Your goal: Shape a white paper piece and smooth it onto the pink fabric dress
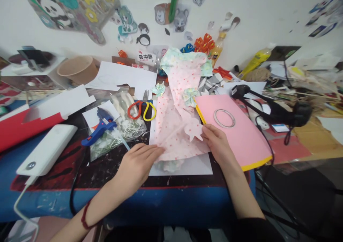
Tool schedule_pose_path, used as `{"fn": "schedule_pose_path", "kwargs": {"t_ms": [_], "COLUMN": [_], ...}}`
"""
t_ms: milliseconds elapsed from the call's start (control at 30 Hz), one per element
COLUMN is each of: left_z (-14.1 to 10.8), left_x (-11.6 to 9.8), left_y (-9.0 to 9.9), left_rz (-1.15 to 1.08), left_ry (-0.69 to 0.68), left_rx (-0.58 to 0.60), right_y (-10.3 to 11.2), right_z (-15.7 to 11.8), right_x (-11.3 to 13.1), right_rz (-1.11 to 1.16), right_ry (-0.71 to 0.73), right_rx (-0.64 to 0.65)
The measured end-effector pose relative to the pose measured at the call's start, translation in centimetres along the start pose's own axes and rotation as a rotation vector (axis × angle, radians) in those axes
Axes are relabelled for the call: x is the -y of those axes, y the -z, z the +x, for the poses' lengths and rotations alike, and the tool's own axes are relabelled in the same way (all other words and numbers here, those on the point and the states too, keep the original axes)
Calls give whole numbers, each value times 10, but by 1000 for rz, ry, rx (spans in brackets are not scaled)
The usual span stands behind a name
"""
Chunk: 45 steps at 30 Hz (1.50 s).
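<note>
A pink dotted cloth [174, 142] lies over white paper [198, 168] in front of me. My left hand [138, 163] rests with outstretched fingers on its lower left edge; the thumb is hidden. Between the fingertips of my right hand [215, 140] is a pale pink flower-shaped cutout [193, 129], held above the cloth. Two pale green fabric flowers [159, 89] lie farther up, one on either side of the cloth's upper part. Scissors [142, 110] with one red and one yellow handle lie left of the cloth, beside a blue glue gun [103, 123].
A white power bank [48, 149] with a cable lies at left. On the right, a silver ring [224, 118] rests on a pink folder [238, 134], near a black strapped device [276, 109]. Orange craft flowers [204, 43] and a yellow-capped bottle [218, 49] stand by the wall.
</note>
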<state>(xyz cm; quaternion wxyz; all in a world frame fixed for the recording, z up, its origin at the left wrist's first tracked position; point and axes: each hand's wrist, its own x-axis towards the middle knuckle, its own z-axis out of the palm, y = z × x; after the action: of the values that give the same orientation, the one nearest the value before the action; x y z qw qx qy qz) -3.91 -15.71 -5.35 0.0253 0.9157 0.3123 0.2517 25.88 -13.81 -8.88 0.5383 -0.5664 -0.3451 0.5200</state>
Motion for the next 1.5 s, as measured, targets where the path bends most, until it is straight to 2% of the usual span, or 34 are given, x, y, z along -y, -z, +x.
{"fn": "schedule_pose_path", "kwargs": {"t_ms": [100, 167, 233, 300, 467, 533, 600, 700, 800, 867, 900, 967, 1100, 1267, 1400, 1467, 1500], "left_z": [12, 21, 27, 29, 13, 4, -2, 1, 16, 28, 33, 43, 57, 68, 69, 61, 54], "left_x": [7, 10, 14, 21, 42, 40, 27, -5, -29, -32, -30, -23, -14, -11, -14, -28, -40], "left_y": [3, 6, 12, 21, 50, 58, 61, 48, 15, -11, -23, -42, -65, -74, -55, -44, -42], "left_rz": [-111, -121, -109, -102, -1, 117, 231, 278, 321, 330, 305, 238, 215, 167, 97, 2, -153], "left_ry": [189, 265, 224, 111, -59, -79, -86, -86, -107, -91, -45, 135, 320, 385, 466, 471, 435], "left_rx": [-63, -85, -78, -48, 78, 177, 264, 231, 100, 137, 193, 238, 222, 219, 181, 139, 73], "right_y": [-2, -4, -3, -1, 8, 9, 7, -1, -10, -13, -13, -11, -4, 0, 2, 3, 3], "right_z": [-5, -8, -11, -13, -18, -19, -20, -23, -29, -32, -34, -36, -36, -36, -36, -34, -34], "right_x": [8, 14, 17, 18, 17, 15, 12, 3, -7, -11, -13, -15, -15, -16, -17, -18, -19], "right_rz": [109, 151, 152, 132, 96, 91, 83, 42, -96, -243, -309, -390, -429, -417, -421, -413, -405], "right_ry": [55, 96, 113, 113, 131, 125, 114, 104, 148, 198, 216, 228, 211, 200, 203, 195, 193], "right_rx": [4, 15, -3, -22, -34, -48, -61, -66, -88, -110, -116, -107, -80, -62, -61, -71, -78]}}
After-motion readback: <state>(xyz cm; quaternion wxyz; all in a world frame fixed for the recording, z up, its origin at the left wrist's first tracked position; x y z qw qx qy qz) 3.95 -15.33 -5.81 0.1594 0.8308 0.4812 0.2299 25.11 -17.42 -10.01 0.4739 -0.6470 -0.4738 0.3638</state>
